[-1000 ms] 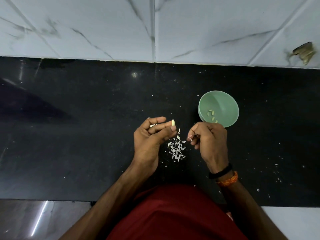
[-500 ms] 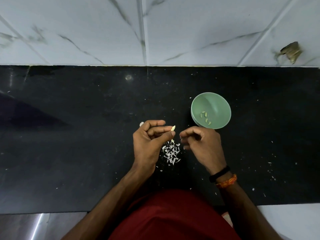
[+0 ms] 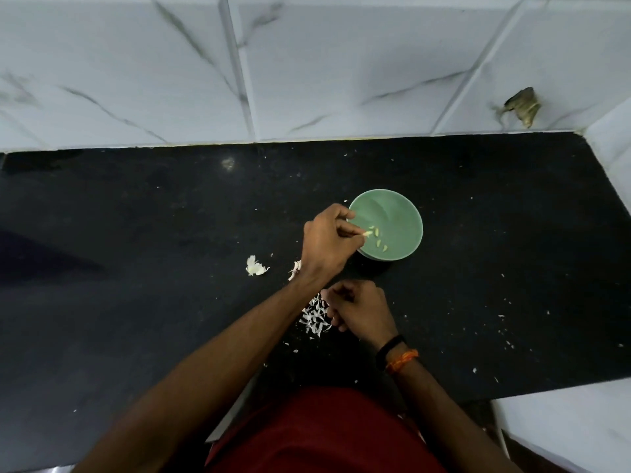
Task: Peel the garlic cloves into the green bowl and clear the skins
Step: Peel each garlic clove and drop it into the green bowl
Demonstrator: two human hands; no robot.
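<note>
The left hand (image 3: 327, 242) pinches a peeled garlic clove (image 3: 368, 234) over the green bowl (image 3: 396, 213), mid-tabletop. The right hand (image 3: 358, 310) is curled by the skins (image 3: 316, 315); I cannot tell what it holds. Cloves look small, slippery; pinch their sides.

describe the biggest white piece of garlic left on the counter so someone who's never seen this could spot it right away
Start at the green bowl on the black counter, then look left, past the left hand reaching over its rim. The garlic chunk lies alone there, far bulkier than the thin skins heaped beside the right hand.
</note>
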